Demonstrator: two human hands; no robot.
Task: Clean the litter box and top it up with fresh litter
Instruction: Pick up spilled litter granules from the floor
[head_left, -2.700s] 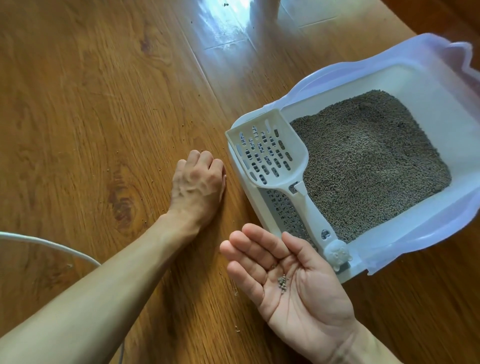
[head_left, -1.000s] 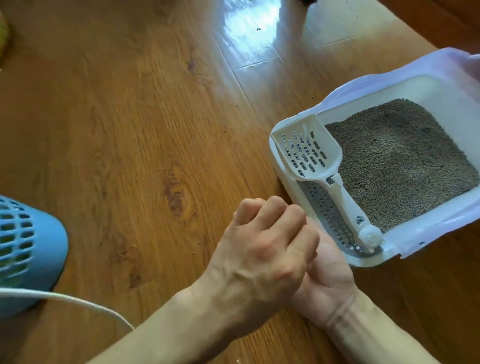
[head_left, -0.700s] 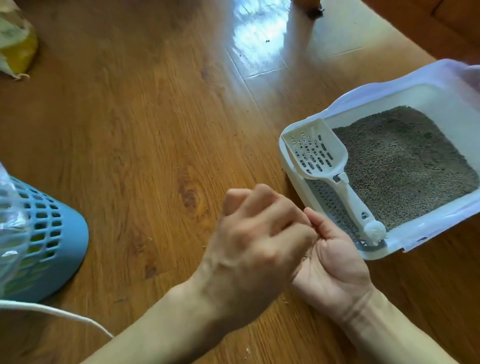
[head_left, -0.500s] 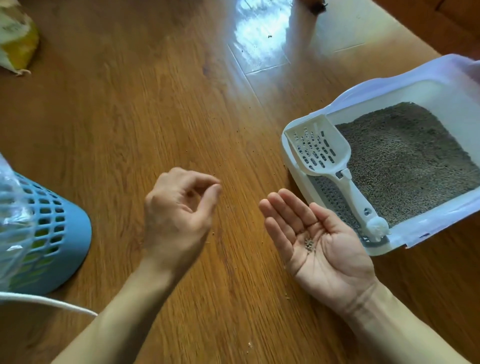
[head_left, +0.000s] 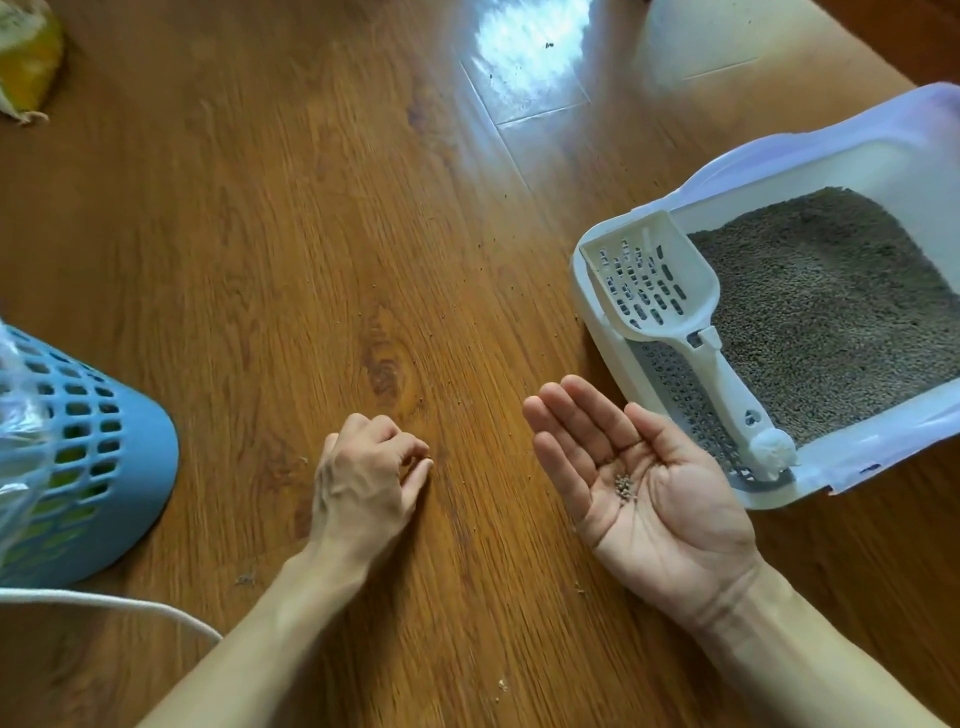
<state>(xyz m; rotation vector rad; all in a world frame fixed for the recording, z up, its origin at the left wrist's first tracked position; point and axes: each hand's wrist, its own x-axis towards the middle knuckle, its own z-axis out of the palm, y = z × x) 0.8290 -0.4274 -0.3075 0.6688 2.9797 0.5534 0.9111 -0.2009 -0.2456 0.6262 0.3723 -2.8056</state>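
The white litter box (head_left: 883, 444) with a lavender rim sits on the wooden floor at the right, holding grey litter (head_left: 831, 312). A white slotted scoop (head_left: 660, 280) rests across its near left corner, over a grey grated step. My right hand (head_left: 649, 499) lies palm up beside the box with straight fingers and a small heap of litter grains (head_left: 623, 486) in the palm. My left hand (head_left: 366, 483) is down on the floor, fingers curled, thumb and forefinger pinching at a stray grain (head_left: 430, 458).
A blue slotted bin (head_left: 104, 441) lined with a clear plastic bag stands at the left edge. A white cable (head_left: 130, 605) runs along the floor below it. A yellow bag (head_left: 26, 62) lies at the top left. Tiny stray grains dot the floor between the hands and the box.
My left hand left the right palm, where it dropped grains, swung left and came down onto the floor. The right palm stays up and open with the grains.
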